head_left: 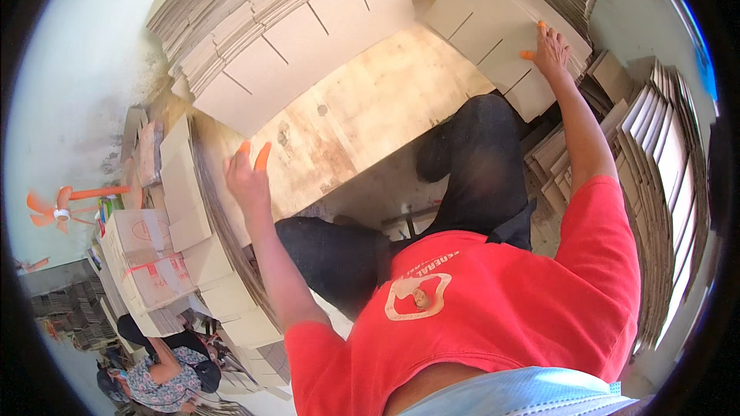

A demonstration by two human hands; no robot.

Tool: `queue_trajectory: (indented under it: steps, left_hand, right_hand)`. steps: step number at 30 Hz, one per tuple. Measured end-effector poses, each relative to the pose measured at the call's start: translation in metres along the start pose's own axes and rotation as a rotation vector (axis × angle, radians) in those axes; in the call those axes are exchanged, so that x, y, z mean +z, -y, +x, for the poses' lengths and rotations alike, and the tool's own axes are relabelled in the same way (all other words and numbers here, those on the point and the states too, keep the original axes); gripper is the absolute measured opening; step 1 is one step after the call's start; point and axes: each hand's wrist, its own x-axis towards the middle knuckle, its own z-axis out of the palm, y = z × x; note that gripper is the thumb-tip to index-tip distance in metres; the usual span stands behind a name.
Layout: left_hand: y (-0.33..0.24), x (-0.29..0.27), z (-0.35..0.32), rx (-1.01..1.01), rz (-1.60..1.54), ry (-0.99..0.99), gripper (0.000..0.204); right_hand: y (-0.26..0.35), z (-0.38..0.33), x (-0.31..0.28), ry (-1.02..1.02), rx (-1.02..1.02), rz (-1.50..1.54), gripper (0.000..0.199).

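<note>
My left hand [248,177] is held in the air beside the left end of a bare wooden board [339,119]. Orange covers sit on its thumb and a finger, which are apart with nothing between them. My right hand [550,52] reaches far right, over a slotted cardboard sheet [482,27] on top of a stack. Its fingers, two with orange covers, are spread near the sheet's right edge; whether they press on it I cannot tell. A tall stack of slotted cardboard sheets [301,46] stands along the far side of the board.
Bundles of flat cardboard [655,177] lean at the right. On the left are more cardboard stacks [185,200], a taped carton [150,250] and an orange fan [62,208]. A person in a patterned top [166,377] is at lower left. My knees are close to the board's near edge.
</note>
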Motion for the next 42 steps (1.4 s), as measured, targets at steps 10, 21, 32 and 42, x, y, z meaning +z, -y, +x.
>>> queue_trajectory:
  steps: [10,21,32,42]
  left_hand:
    - [-0.074,0.102,0.136,0.176,-0.265,0.035,0.042]
    - [-0.109,0.175,0.222,0.186,0.075,0.217,0.052]
    - [-0.090,0.185,0.236,0.353,-0.068,0.073,0.020]
    - [-0.128,0.141,0.184,0.569,-0.127,0.274,0.009]
  right_hand:
    - [-0.060,0.060,0.027,-0.171,-0.169,0.232,0.052]
    - [-0.026,0.043,-0.085,-0.368,-0.079,0.813,0.039]
    - [0.094,-0.007,-0.151,-0.186,-0.336,1.460,0.043]
    - [0.147,-0.041,-0.183,-0.544,-0.581,0.902,0.057]
